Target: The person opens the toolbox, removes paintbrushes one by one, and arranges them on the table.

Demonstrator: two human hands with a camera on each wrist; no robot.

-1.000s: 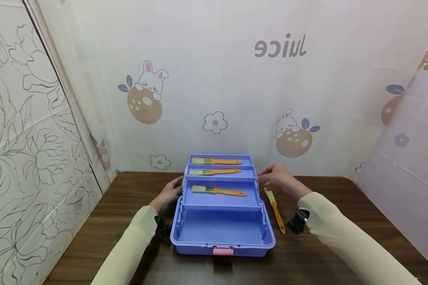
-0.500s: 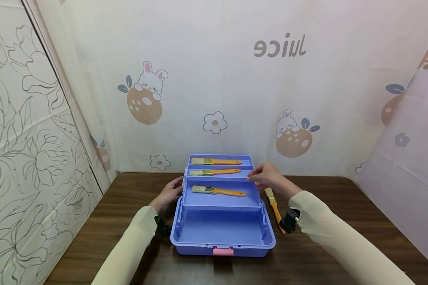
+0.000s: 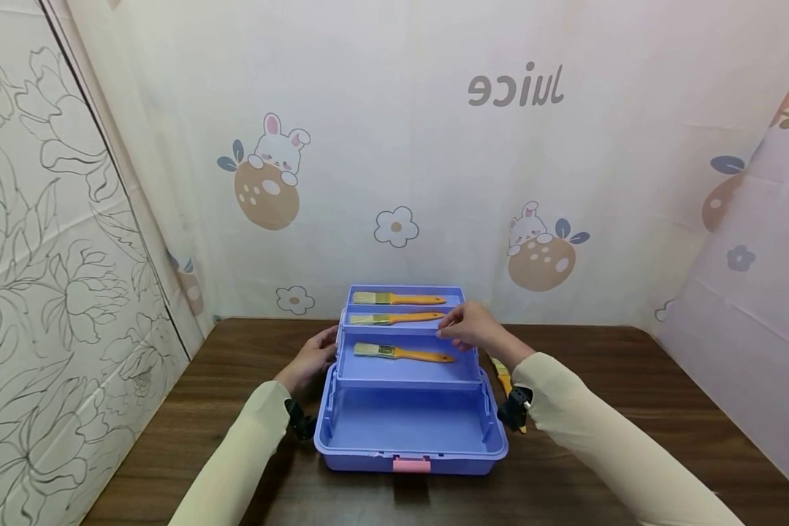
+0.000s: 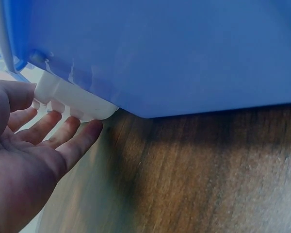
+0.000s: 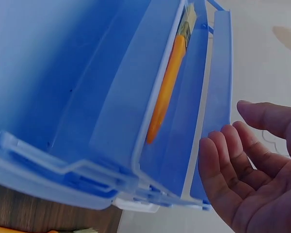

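Observation:
A blue toolbox [image 3: 410, 462] stands with its stepped trays spread. Paintbrushes with orange handles lie singly in the back tray, brush [image 3: 404, 299], the middle tray, brush [image 3: 397, 318], and the front tray, brush [image 3: 404, 353]. My right hand [image 3: 476, 326] is over the middle tray's right half, near that brush's handle end. In the right wrist view its thumb is apart from the loosely bent fingers, with nothing between. My left hand [image 3: 312, 358] is at the box's left side; the left wrist view shows thumb and fingertips holding a white part [image 4: 72, 94] against the blue wall.
Another paintbrush [image 3: 503, 376] lies on the brown wooden table [image 3: 605, 424] right of the box, partly covered by my right forearm and wrist camera. A pink latch [image 3: 410, 464] is on the box's front. A printed curtain [image 3: 394, 146] hangs behind the table.
My right hand has moved left, from the trays' right edge to over the middle tray near the brush's handle end. The left hand and the brushes have stayed put.

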